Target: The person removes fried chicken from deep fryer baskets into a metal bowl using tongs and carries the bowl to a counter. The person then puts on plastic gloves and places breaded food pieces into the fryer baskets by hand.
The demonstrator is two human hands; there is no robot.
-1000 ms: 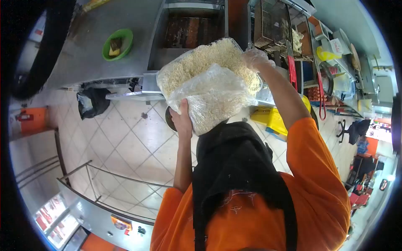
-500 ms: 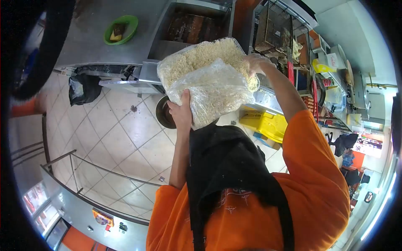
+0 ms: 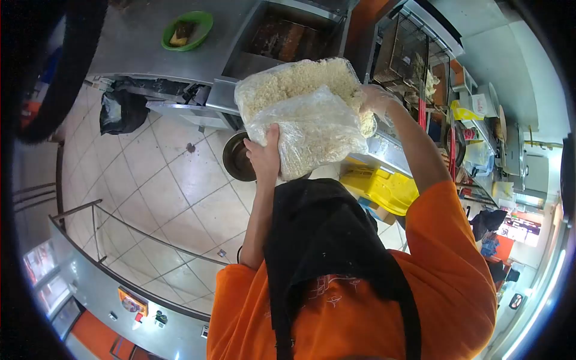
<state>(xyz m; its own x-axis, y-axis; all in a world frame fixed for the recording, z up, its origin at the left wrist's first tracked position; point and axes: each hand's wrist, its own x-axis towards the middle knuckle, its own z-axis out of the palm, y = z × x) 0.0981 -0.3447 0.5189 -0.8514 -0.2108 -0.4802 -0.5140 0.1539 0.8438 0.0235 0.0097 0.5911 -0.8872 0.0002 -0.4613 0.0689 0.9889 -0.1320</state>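
Observation:
A large flat clear plastic bag (image 3: 312,133) of pale grated food, looking like grated cheese (image 3: 306,81), is held in front of my black apron. Its plastic is folded back, so the far part of the gratings lies uncovered. My left hand (image 3: 264,155) grips the near left edge, thumb on top of the plastic and the other fingers partly underneath. At the far right corner, my right hand (image 3: 378,102) is closed around the edge beside the loose gratings, its fingertips partly hidden. A thin clear glove seems to cover this hand.
Beyond the bag is a metal basin (image 3: 288,39) set in the steel counter (image 3: 126,42). A green bowl (image 3: 204,25) stands there. On the floor side are a round metal pot (image 3: 234,147), a yellow crate (image 3: 387,189) and a black bag (image 3: 123,112). Wire baskets (image 3: 402,51) stand right.
The view has turned slightly, so the counter and green bowl appear further right and higher. Both hands keep their hold on the bag, which sits nearly the same.

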